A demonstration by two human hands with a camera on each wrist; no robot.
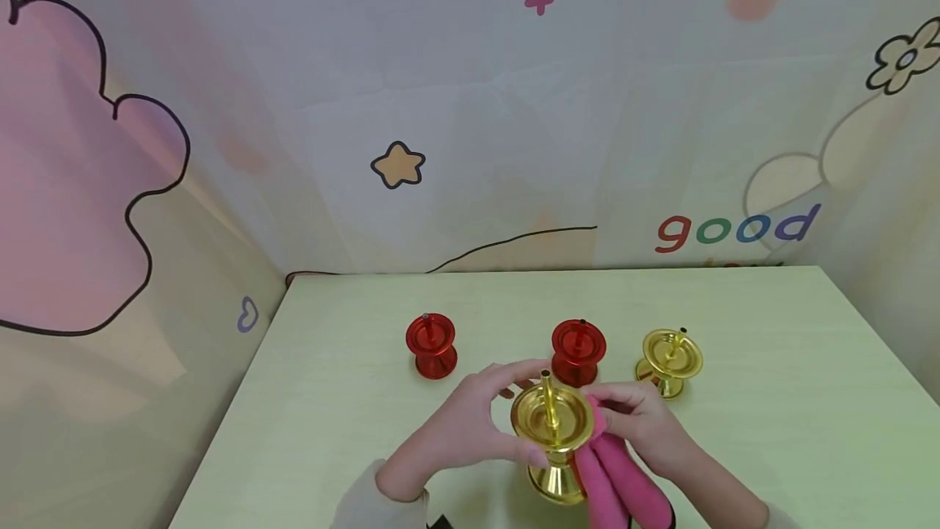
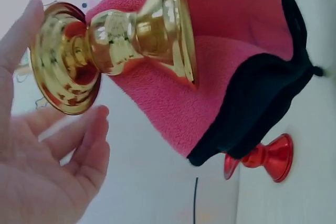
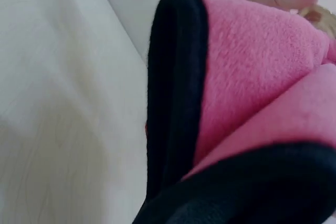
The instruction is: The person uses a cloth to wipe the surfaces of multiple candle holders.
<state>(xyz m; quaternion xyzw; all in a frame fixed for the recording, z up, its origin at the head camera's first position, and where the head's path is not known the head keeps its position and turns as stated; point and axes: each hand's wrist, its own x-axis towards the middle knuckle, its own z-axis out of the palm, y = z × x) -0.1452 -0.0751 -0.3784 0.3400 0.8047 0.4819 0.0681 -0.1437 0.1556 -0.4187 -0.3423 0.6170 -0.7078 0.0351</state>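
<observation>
"Head view: where is the gold pedestal candle holder point(image 1: 556, 441), and what are the hands doing?"

"It's dish up, between the two hands, over the near part of the pale tabletop point(image 1: 308, 415), and its foot looks raised. The left hand point(image 1: 470, 423) is curled about the dish, thumb on the near side and fingers round the far rim. The right hand point(image 1: 649, 423) pinches a pink cloth with black trim point(image 1: 624, 480) against the rim's right side."

"How would it handle?"

"Stiff and fairly light, I'd guess, being smooth, shiny metal or plating. That polish could slip in bare fingers. I'd hold it by the narrow waist under the dish and spare the thin upright tube, which might bend. The plush cloth should fold easily."

"And the surface and room?"

"A smooth, light table. Behind the hands stand a left red candle holder point(image 1: 431, 345), a middle red candle holder point(image 1: 578, 349) and a second gold candle holder point(image 1: 670, 362) at the right. A printed fabric backdrop point(image 1: 470, 104) rises beyond the far edge, with a star point(image 1: 398, 165) and the word 'good' point(image 1: 738, 228); its folds look soft."
</observation>
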